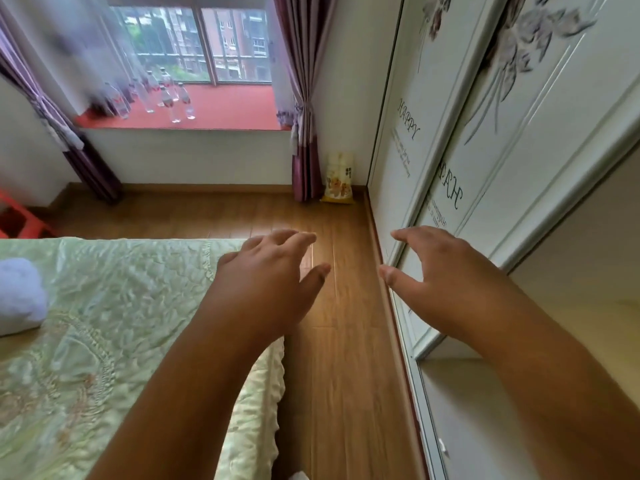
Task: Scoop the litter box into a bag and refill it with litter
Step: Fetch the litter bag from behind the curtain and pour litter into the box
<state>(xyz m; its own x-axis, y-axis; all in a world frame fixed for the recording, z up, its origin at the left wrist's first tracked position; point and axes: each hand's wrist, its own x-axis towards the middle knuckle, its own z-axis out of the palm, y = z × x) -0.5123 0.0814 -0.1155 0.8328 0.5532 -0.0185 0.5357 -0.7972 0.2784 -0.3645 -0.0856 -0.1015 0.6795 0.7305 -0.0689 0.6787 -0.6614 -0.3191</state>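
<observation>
Both hands reach forward, left hand point(266, 271) and right hand point(443, 271), each grip spread and empty. Litter bag point(338, 178) stands upright far ahead in the corner, nearer the right hand.

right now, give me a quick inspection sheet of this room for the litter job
surface: wooden floor runs between the bed and the wardrobe.
job's things: a yellow printed bag stands in the far corner by the curtain, possibly litter; its label is too small to read. no litter box or scoop seen.
clutter: clear plastic bottles on the red window ledge; a white bundle on the bed; a red plastic item at far left.
grips: left hand and right hand both held out, fingers spread, holding nothing.
cables: nothing seen.
surroundings: the wardrobe's sliding door stands open beside the right arm.
</observation>
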